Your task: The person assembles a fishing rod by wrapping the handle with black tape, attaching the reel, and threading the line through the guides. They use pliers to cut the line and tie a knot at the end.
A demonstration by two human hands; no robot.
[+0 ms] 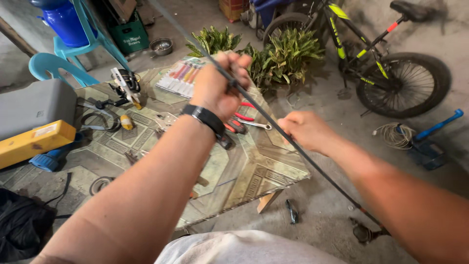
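Observation:
A long thin black rod (259, 110) runs slantwise from the top of the view down to a fitting on the floor at the lower right. My left hand (217, 83), with a black band on its wrist, is closed around the rod high up. My right hand (305, 129) grips the same rod lower down, over the right edge of a low table with a patterned green top (254, 166). Red-handled pliers (242, 120) and a small wrench (256, 124) lie on the table just under my left hand.
On the table lie a fishing reel (124, 83), a tray of coloured lures (183, 76), cords and small tools. A yellow box (34, 142) and grey case (34, 105) sit left. A bicycle (386, 58), potted plants (273, 54), a rope coil (395, 134) and turquoise chairs (73, 54) stand around.

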